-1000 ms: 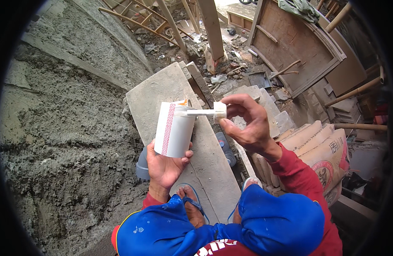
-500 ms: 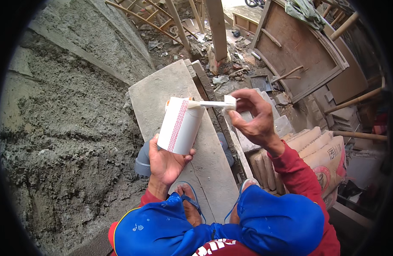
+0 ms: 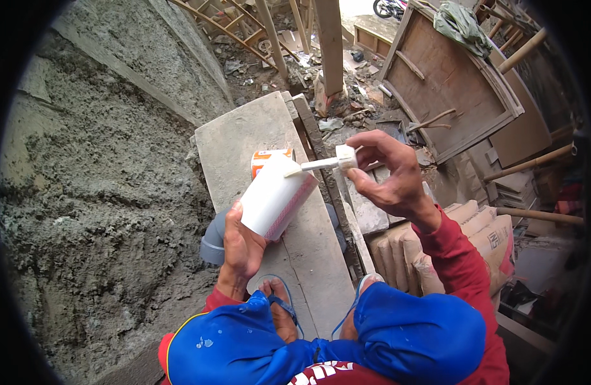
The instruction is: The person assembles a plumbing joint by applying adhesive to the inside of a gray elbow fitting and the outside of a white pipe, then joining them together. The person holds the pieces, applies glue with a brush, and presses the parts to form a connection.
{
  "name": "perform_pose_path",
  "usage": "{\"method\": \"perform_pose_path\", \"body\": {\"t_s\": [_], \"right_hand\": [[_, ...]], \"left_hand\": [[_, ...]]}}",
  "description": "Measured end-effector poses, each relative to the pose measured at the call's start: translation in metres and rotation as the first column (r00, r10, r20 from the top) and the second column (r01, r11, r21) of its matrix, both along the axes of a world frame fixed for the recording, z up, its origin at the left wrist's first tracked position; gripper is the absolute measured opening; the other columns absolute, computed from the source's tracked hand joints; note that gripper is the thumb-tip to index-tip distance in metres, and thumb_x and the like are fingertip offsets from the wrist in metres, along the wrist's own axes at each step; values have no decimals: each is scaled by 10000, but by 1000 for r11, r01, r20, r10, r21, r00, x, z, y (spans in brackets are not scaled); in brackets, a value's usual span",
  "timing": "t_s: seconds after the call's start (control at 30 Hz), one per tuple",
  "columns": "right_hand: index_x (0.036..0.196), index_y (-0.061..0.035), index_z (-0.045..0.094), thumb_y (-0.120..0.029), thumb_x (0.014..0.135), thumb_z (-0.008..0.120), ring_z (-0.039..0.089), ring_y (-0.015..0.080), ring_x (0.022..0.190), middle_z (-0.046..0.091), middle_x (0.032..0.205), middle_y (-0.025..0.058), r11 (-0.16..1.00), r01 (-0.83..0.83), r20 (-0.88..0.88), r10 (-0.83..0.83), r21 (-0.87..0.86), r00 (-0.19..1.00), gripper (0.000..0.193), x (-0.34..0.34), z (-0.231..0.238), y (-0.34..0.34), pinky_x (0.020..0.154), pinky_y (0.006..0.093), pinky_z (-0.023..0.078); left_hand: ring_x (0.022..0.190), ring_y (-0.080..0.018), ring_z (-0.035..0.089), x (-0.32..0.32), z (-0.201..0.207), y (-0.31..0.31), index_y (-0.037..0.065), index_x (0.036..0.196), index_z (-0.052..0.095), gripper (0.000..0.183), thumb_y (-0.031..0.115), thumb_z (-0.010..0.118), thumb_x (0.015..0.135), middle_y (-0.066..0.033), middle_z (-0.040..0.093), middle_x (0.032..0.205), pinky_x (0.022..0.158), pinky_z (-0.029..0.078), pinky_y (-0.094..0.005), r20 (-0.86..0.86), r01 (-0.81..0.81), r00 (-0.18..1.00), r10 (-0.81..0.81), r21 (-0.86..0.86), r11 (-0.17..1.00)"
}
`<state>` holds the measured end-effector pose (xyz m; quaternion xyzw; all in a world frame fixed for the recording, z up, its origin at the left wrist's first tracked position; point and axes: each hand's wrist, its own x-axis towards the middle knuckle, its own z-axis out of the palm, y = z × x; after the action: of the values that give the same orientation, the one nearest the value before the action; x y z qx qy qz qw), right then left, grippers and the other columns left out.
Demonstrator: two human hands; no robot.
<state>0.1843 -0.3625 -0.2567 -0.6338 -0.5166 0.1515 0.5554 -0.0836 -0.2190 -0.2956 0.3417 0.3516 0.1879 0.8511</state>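
My left hand [image 3: 243,249] is closed round the lower end of a short white plastic pipe [image 3: 276,202] with a red printed stripe, held tilted. My right hand [image 3: 393,174] pinches the white cap of a glue brush [image 3: 321,165] between thumb and fingers. The brush tip touches the pipe's upper end. Partly hidden behind the pipe, an orange and white can [image 3: 262,158] stands on a concrete-coloured plank [image 3: 244,131]. A grey pipe fitting [image 3: 213,242] shows beside the plank, left of my left hand.
Rough cement wall [image 3: 115,192] rises close on the left. Stacked sacks [image 3: 436,240] lie to the right, below a leaning wooden panel [image 3: 446,83]. A wooden post [image 3: 329,51] stands ahead among rubble [image 3: 353,106]. My sandalled feet [image 3: 281,308] rest on the plank.
The white pipe has turned in my left hand, its red stripe shifting to the right side, and tilted further right. The can behind it shows more. My right hand still holds the brush cap.
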Motion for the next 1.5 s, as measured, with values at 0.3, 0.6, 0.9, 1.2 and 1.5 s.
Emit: {"method": "perform_pose_path", "body": {"t_s": [0.3, 0.6, 0.9, 1.2, 1.5], "right_hand": [[1132, 17, 699, -95, 816, 784, 705, 114, 782, 728, 969, 99, 997, -49, 119, 57, -63, 991, 346, 22, 25, 8, 712, 263, 578], [1153, 37, 691, -40, 848, 742, 665, 82, 764, 718, 968, 60, 976, -131, 198, 165, -176, 966, 319, 27, 40, 17, 707, 251, 562], [1181, 34, 688, -57, 869, 740, 653, 62, 800, 722, 983, 43, 951, -134, 74, 160, -277, 984, 329, 41, 43, 20, 720, 240, 553], [1100, 18, 707, -197, 884, 773, 673, 78, 714, 715, 820, 76, 977, -96, 68, 111, -191, 991, 312, 46, 27, 27, 630, 250, 562], [1144, 5, 700, -222, 901, 769, 642, 77, 687, 689, 806, 42, 976, -62, 72, 79, -209, 994, 340, 54, 23, 29, 622, 233, 544]], "left_hand": [[1318, -253, 525, -3, 6, 5, 70, 1486, 371, 706, 449, 621, 945, -143, 522, 1407, 1111, 437, -423, -62, 16, 998, 2, 287, 958], [1305, -256, 520, -5, 9, 10, 8, 1466, 406, 836, 424, 739, 821, -157, 536, 1358, 1121, 405, -414, -104, 89, 993, -47, 451, 888], [1318, -263, 522, -6, 19, 6, 45, 1478, 397, 866, 145, 814, 725, -151, 511, 1349, 1101, 484, -438, -63, 113, 994, -94, 564, 818], [1335, -311, 503, -8, 7, -4, 137, 1357, 463, 826, -17, 815, 626, -165, 407, 1382, 1055, 550, -478, -99, 101, 995, -23, 943, 316], [1298, -431, 491, -4, -10, -19, 192, 1321, 467, 850, -22, 880, 610, -188, 418, 1356, 1051, 470, -576, -20, 31, 997, 69, 987, -160]]}}
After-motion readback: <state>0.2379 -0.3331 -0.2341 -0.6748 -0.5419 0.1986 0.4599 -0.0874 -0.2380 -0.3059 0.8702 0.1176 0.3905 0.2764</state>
